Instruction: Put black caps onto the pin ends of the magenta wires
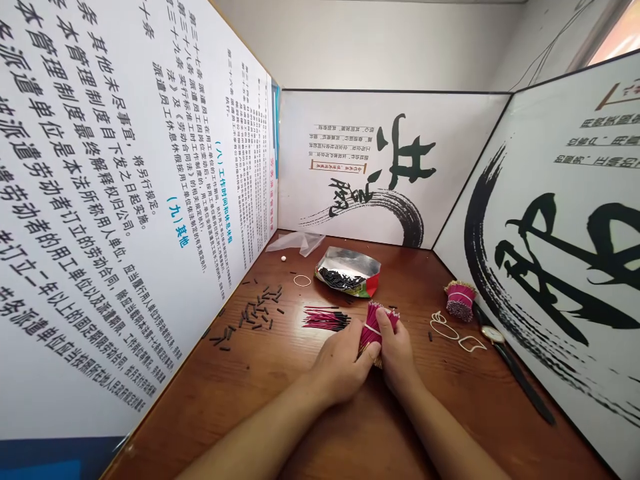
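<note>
Both hands are closed around a bundle of thin magenta wire-like pieces, bound with a pale rubber band. My left hand grips its left side, thumb low on the front. On the right side, my right hand presses its thumb near the top of the bundle. The fingers behind the bundle are hidden. Just left of it lies a row of magenta pieces with black sleeves on their right ends. An open foil bag behind the hands holds many short black tubes.
Loose black tubes are scattered on the brown table at left. A second banded magenta bundle, rubber bands and a wristwatch lie at right. Clear plastic lies at the back. Printed boards enclose three sides.
</note>
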Demonstrator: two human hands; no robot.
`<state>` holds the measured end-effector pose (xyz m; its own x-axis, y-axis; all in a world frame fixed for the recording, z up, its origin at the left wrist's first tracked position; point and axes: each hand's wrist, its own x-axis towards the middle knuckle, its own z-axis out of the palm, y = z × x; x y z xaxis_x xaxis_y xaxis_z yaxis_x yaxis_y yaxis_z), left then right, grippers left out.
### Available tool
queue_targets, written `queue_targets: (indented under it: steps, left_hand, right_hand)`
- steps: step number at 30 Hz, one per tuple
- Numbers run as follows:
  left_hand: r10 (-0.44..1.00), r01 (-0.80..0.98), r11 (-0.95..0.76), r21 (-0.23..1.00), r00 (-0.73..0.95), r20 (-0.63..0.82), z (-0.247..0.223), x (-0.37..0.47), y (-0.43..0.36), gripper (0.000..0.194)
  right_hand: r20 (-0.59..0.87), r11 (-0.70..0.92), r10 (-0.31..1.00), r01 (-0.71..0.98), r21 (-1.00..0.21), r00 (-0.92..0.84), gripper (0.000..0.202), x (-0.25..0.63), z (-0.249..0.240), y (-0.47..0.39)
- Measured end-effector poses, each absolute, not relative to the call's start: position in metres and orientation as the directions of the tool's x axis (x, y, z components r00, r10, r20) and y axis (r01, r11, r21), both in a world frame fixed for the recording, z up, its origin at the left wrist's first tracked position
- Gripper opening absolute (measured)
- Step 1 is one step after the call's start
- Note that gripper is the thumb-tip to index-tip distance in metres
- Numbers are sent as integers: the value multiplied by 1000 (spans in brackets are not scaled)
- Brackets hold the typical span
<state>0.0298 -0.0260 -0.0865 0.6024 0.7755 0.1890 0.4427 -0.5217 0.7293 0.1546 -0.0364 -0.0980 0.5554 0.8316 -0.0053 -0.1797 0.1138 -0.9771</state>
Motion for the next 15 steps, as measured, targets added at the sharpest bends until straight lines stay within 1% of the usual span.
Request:
queue_targets:
  steps: [3, 8, 15]
  left_hand:
    - [762, 445, -516, 732, 628, 155, -85, 30, -25, 24]
    - [745, 473, -555, 684, 649, 155, -81, 30, -26, 27]
    - [736, 533, -604, 593, 659, 157, -79, 30, -28, 31]
  right_hand:
    - [-28, 113, 822, -212, -971, 569, 51, 155, -98, -36]
    - [-66, 143, 806, -301, -943, 588, 52, 155, -96, -34]
    - [-60, 189, 764, -311, -932, 643, 54, 152, -91, -37]
